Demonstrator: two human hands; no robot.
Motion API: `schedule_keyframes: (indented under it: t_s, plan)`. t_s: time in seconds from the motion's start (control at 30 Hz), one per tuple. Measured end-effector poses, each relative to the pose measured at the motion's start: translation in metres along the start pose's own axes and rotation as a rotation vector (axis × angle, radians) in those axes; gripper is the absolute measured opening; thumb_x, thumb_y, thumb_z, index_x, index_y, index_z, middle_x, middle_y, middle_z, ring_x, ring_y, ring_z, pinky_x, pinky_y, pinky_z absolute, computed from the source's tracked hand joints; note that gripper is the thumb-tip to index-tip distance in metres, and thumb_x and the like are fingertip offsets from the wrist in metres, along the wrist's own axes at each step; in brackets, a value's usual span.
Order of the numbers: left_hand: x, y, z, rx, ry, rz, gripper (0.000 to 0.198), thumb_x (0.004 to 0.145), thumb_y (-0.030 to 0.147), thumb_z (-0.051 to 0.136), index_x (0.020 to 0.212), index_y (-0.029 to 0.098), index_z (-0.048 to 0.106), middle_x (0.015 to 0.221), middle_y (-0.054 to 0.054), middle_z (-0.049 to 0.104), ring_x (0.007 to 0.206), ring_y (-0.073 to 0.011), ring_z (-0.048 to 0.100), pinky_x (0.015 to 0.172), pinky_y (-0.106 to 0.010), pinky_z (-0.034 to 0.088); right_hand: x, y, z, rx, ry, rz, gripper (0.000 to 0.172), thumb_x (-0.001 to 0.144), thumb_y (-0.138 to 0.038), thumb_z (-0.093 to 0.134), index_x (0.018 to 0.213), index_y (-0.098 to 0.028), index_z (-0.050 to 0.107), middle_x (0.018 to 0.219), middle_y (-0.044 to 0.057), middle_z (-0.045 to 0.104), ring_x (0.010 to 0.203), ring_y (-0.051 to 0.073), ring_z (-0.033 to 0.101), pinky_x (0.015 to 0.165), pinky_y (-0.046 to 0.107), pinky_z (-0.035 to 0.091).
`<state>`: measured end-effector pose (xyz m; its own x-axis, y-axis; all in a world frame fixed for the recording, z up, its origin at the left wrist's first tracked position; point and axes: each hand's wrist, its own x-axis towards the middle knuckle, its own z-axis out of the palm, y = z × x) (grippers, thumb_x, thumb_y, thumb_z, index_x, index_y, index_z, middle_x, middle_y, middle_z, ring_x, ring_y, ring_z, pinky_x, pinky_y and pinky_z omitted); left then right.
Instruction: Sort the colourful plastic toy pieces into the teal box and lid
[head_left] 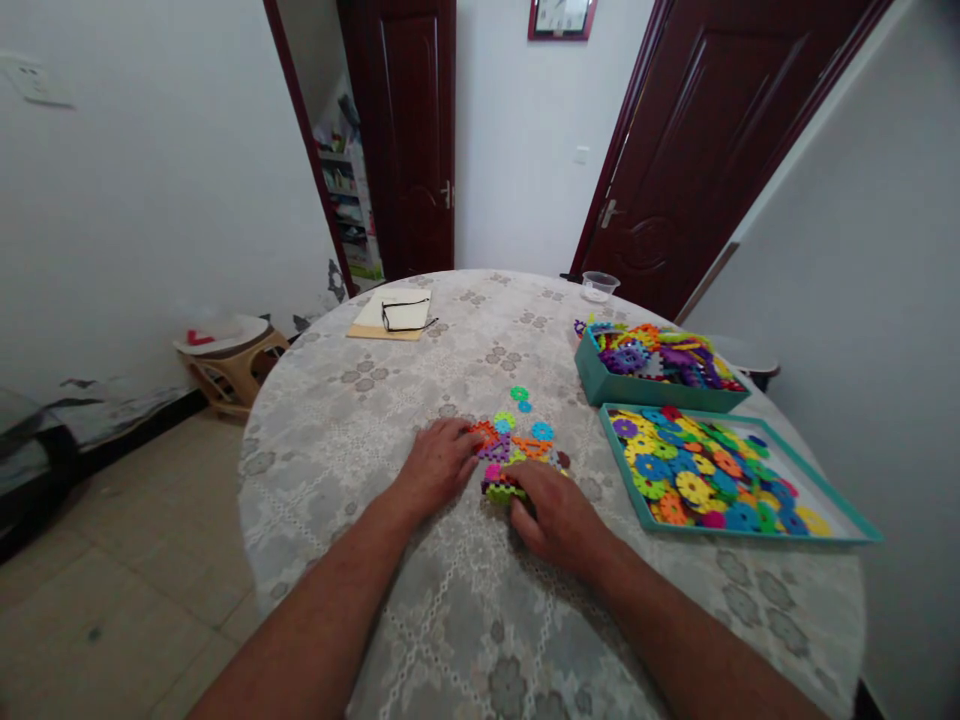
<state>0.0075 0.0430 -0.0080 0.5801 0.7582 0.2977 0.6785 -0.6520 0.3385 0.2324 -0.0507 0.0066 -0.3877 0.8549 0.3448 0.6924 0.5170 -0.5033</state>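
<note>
A cluster of joined plastic discs in orange, purple, blue and green lies flat on the round table. My left hand rests on the cloth with its fingertips touching the cluster's left edge, fingers together. My right hand is curled over the near edge, its fingers closed on a green and pink piece. Two loose discs, one green and one blue, lie just beyond the cluster.
A shallow teal tray full of coloured discs sits to the right. Behind it stands a teal box of more pieces, then a clear plastic cup. Glasses on a notebook lie far left. A wooden stool stands by the wall.
</note>
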Motion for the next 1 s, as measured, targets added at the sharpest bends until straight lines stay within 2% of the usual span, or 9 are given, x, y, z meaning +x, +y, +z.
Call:
schedule_keyframes:
  t_s: [0.2,0.3,0.37,0.47,0.57,0.7,0.8,0.93,1.0]
  plan:
    - [0.003,0.007,-0.004,-0.09,0.008,-0.073,0.011,0.087,0.026,0.071,0.095,0.021,0.065,0.108,-0.008,0.064,0.109,-0.0262,0.057,0.099,-0.042,0.046,0.001,-0.003,-0.004,-0.027,-0.04,0.026,0.026,0.087,-0.011,0.055,0.11,-0.016,0.064,0.103,0.01,0.066,0.098,0.024,0.06,0.089,0.037,0.048]
    - [0.002,0.009,-0.007,-0.26,0.038,-0.045,0.011,0.086,0.018,0.067,0.096,0.021,0.064,0.106,-0.005,0.06,0.105,-0.0224,0.056,0.098,-0.038,0.047,0.001,0.0,-0.007,-0.018,-0.019,0.029,0.023,0.085,-0.009,0.055,0.105,-0.018,0.063,0.101,0.009,0.065,0.097,0.024,0.06,0.088,0.037,0.049]
    - [0.001,0.012,-0.009,-0.377,0.074,-0.017,0.021,0.086,0.012,0.062,0.105,0.021,0.064,0.113,-0.006,0.057,0.11,-0.0209,0.056,0.101,-0.036,0.047,0.0,0.004,-0.007,0.003,0.022,0.014,0.027,0.084,-0.008,0.054,0.108,-0.019,0.062,0.11,0.011,0.065,0.106,0.025,0.06,0.095,0.039,0.049]
    - [0.001,0.019,-0.013,-0.499,0.091,0.016,0.032,0.085,0.007,0.056,0.112,0.023,0.065,0.117,-0.006,0.058,0.114,-0.0202,0.056,0.105,-0.036,0.046,0.0,0.008,-0.006,0.044,0.12,0.004,0.036,0.082,-0.006,0.055,0.114,-0.02,0.063,0.137,0.015,0.057,0.128,0.027,0.054,0.108,0.045,0.045]
    - [0.0,0.023,-0.015,-0.601,0.051,-0.037,0.041,0.084,0.009,0.058,0.122,0.024,0.063,0.12,-0.005,0.064,0.115,-0.0211,0.059,0.106,-0.038,0.045,0.001,0.011,-0.005,0.105,0.154,0.026,0.039,0.08,-0.006,0.055,0.115,-0.021,0.064,0.145,0.014,0.055,0.136,0.028,0.051,0.113,0.048,0.042]
    - [-0.003,0.022,-0.012,-0.776,-0.045,-0.113,0.043,0.088,0.02,0.064,0.131,0.023,0.062,0.117,-0.004,0.068,0.105,-0.0203,0.064,0.097,-0.035,0.05,0.004,0.012,-0.006,0.192,0.1,0.044,0.035,0.079,-0.004,0.053,0.106,-0.021,0.067,0.121,0.01,0.068,0.119,0.024,0.062,0.107,0.043,0.046]
    - [-0.004,0.021,-0.008,-0.905,-0.099,-0.137,0.037,0.089,0.028,0.069,0.125,0.021,0.064,0.105,-0.003,0.068,0.093,-0.018,0.063,0.086,-0.032,0.051,0.005,0.01,-0.007,0.214,0.12,0.053,0.032,0.076,-0.003,0.053,0.098,-0.021,0.068,0.113,0.008,0.068,0.112,0.023,0.063,0.101,0.04,0.048]
    - [-0.003,0.024,-0.01,-1.133,-0.156,-0.173,0.027,0.089,0.033,0.072,0.109,0.02,0.062,0.094,-0.002,0.068,0.083,-0.015,0.062,0.079,-0.03,0.051,0.003,0.007,-0.009,0.243,0.084,0.023,0.034,0.075,-0.003,0.055,0.1,-0.021,0.069,0.134,0.011,0.062,0.129,0.026,0.056,0.109,0.042,0.043]
    - [-0.002,0.026,-0.012,-1.2,-0.187,-0.189,0.026,0.09,0.035,0.072,0.105,0.02,0.058,0.088,0.0,0.066,0.077,-0.0132,0.062,0.074,-0.027,0.051,0.002,0.005,-0.008,0.25,0.065,0.005,0.033,0.075,-0.003,0.055,0.099,-0.022,0.069,0.132,0.01,0.063,0.124,0.025,0.059,0.106,0.041,0.045]
